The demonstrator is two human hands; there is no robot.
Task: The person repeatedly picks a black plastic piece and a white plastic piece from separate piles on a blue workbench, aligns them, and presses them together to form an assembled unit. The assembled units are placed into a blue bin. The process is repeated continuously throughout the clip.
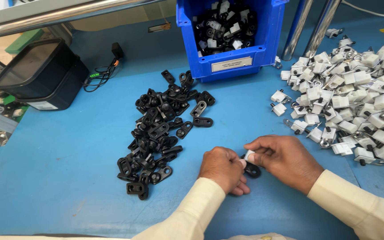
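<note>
Far on the left sits a black plastic tub (pixel 38 73) on the blue table (pixel 67 178). Just right of it lies a small black plug with thin wires (pixel 107 66).

Next, in the middle of the table, is a long pile of black plastic clips (pixel 158 131). It runs from near to far. Each clip has a round hole at one end.

Behind that pile, at the far side, stands a blue bin (pixel 232 42). It is full of black and white parts joined together. A white label is on its front wall.

Near the bottom, both hands meet. The left hand (pixel 223 169) is curled up tight, and its fingertips pinch the black clip (pixel 252 170), which sits just above the table between the two hands. The right hand (pixel 285 158) pinches a small white block (pixel 249 155) with its thumb and fingers. The white block touches the top of the black clip. Both arms wear cream sleeves (pixel 356 204).

Behind the right hand stand two shiny metal poles (pixel 312 26).

On the far right is a big heap of white blocks with metal rings (pixel 356 98). It spreads from near the right hand out to the edge of the view.
</note>
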